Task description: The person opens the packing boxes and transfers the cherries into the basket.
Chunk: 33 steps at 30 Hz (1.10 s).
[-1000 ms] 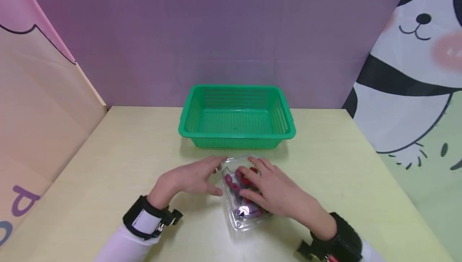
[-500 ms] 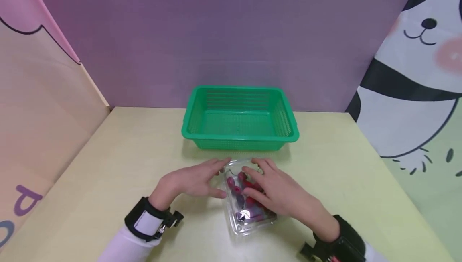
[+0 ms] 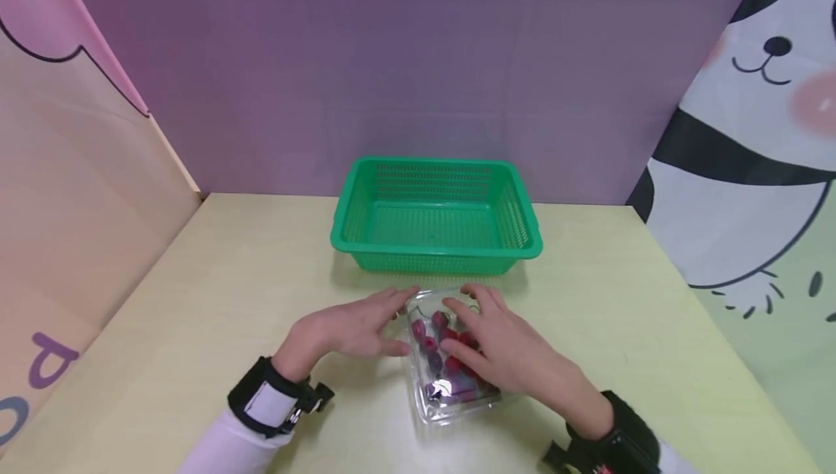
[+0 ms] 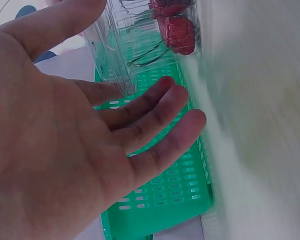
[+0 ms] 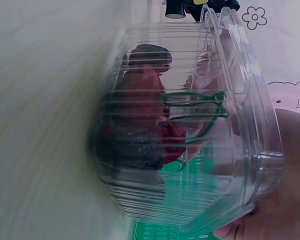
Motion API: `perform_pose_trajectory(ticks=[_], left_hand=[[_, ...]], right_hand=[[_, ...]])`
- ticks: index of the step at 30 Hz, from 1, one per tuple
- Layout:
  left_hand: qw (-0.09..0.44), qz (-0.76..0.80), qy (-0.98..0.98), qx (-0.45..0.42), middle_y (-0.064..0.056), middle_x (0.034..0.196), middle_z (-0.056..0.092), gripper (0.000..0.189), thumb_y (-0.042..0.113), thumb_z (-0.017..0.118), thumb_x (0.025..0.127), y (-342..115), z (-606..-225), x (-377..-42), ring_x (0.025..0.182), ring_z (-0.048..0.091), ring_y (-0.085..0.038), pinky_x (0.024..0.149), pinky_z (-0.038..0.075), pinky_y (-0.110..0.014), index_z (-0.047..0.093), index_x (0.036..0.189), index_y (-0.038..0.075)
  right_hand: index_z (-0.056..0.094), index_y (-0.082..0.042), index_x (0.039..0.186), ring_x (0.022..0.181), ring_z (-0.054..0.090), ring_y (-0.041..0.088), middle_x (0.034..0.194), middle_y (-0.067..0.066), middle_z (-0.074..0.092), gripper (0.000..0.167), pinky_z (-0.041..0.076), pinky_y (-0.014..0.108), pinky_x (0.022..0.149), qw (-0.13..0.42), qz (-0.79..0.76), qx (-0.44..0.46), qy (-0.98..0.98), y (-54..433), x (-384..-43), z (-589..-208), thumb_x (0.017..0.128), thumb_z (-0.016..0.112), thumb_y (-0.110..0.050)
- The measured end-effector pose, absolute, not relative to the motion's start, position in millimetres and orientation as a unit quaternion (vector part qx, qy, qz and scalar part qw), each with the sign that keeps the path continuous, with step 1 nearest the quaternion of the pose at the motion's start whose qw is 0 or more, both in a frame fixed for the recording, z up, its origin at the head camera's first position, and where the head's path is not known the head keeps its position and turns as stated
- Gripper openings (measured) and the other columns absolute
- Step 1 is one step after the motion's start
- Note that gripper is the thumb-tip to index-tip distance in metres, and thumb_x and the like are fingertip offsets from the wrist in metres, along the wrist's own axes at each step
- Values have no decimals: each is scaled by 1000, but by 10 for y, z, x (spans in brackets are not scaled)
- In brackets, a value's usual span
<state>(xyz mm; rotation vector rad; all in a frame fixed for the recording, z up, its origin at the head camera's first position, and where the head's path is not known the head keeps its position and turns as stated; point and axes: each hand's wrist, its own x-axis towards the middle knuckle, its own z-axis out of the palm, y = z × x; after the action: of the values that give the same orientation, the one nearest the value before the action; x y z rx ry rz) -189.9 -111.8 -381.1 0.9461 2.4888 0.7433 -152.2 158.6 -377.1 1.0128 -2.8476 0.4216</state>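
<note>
A clear plastic clamshell box [image 3: 421, 412] lies on the table, its lid down. Inside it show red and dark purple small fruits [image 3: 429, 343], some with thin green stems [image 5: 195, 100]. My right hand [image 3: 506, 347] lies over the right half of the lid with its fingers spread, hiding part of the fruit. My left hand [image 3: 355, 325] is at the box's far left corner, with straight, parted fingers. In the left wrist view its thumb and index finger are right at the lid's rim, while the other fingers extend past the box's end.
A green plastic basket [image 3: 434, 250] with perforated walls stands just beyond the box. The pale wooden table [image 3: 228, 278] meets a purple backdrop [image 3: 405, 60] at the back. Printed cloths hang at both sides, a panda [image 3: 751, 133] on the right one.
</note>
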Motion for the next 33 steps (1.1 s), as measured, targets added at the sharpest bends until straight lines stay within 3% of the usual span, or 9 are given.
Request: perform_pose_trajectory(ticks=[9,20,33], left_hand=[[190,268,887,325,-18,163,30,93,41,70,96,-1096,-3861,-1859,148,32,-31,118,31,-48,17,164,5],[196,253,893,316,-21,167,18,84,40,57,103,-1079,-3836,-1855,153,18,-35,122,20,-49,12,164,3],[175,261,893,321,-23,163,27,75,38,57,105,-1054,-3850,-1872,151,26,-34,120,26,-49,21,161,2]], right_hand=[[53,-7,149,148,29,41,161,25,30,67,43,57,107,19,138,316,-939,1581,-1508,-3777,101,59,-54],[50,-7,151,148,31,40,160,24,32,67,44,57,106,16,131,317,-939,1581,-1538,-3754,103,55,-54],[51,-4,149,146,34,41,156,26,38,67,39,56,111,25,157,332,-930,1539,-1511,-3772,104,52,-54]])
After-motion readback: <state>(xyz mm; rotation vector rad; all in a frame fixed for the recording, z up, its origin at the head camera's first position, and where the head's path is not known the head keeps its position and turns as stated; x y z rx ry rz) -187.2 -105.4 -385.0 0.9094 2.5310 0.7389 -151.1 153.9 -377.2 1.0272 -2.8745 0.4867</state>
